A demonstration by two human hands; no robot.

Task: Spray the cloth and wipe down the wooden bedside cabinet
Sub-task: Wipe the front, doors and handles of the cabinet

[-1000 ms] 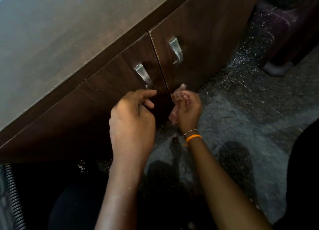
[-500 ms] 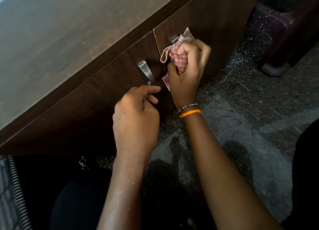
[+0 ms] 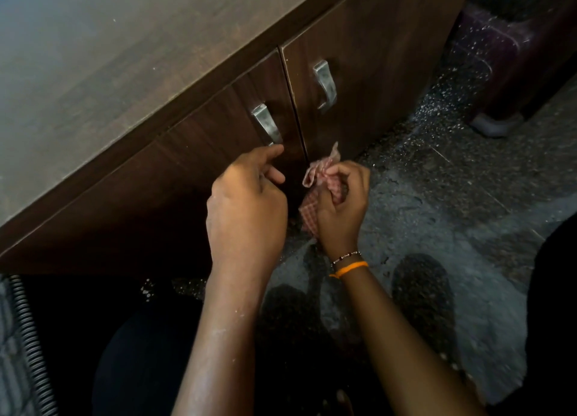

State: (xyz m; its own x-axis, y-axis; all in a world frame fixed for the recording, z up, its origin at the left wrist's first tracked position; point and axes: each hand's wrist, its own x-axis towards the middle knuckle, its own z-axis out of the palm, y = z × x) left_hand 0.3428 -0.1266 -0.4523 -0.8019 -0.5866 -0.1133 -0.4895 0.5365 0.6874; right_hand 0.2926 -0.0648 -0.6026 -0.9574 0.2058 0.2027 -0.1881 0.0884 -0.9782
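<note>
two doors front the wooden cabinet [image 3: 131, 81], a wide dark brown piece whose flat top fills the upper left of the view. below the cabinet lies the speckled stone floor [image 3: 452, 197], dusty and lighter in patches. the left door [image 3: 199, 166] and the right door [image 3: 368, 59] meet at a thin vertical seam, and each carries one metal handle beside that seam: the left handle [image 3: 267, 124] on the left door, the right handle [image 3: 325, 84] on the right door, higher in the view. right of the cabinet, at the far edge of the floor, stands a dark purple object [image 3: 499, 50] that cannot be made out clearly. the left hand [image 3: 246, 203] is in front of the left door, just under the left handle, its fingers curled inward with the forefinger reaching to the handle's lower end; whether it grips anything cannot be told. the right hand [image 3: 340, 203] is low before the seam, near the cabinet's bottom edge, fingers bunched and pinching the cloth [image 3: 315, 178]. the cloth is a small pink checked rag, crumpled, with one corner sticking up against the lower right door and another fold hanging below the fist. an orange band [image 3: 349, 269] and a thin beaded bracelet [image 3: 345, 256] sit on the right wrist.
</note>
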